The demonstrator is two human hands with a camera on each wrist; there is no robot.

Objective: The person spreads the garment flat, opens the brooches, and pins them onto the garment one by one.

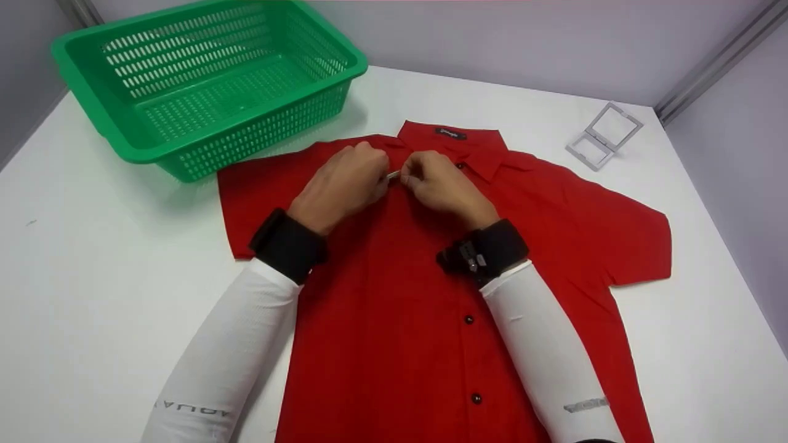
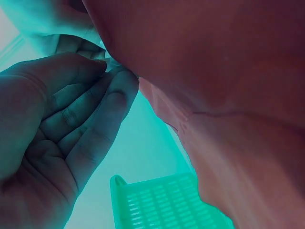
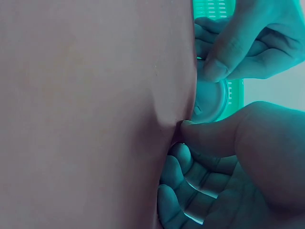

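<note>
A red short-sleeved shirt [image 1: 418,295] lies spread front up, its collar [image 1: 452,135] away from me and dark buttons down its front. Near the collar, on the chest, my left hand [image 1: 351,181] pinches a small pale round disc. That disc [image 3: 209,98] appears flat and badge-like in the right wrist view, partly behind the shirt's edge. Close beside it, my right hand [image 1: 446,184] pinches a fold of the shirt between thumb and fingers. The left wrist view shows my left hand [image 2: 66,129] with its fingertips at the cloth; the disc is mostly hidden there.
A green plastic basket [image 1: 215,141] stands at the back left, against the shirt's sleeve. An opened grey square frame case [image 1: 594,151] lies at the back right. The white table [image 1: 111,295] meets pale walls at the back and right.
</note>
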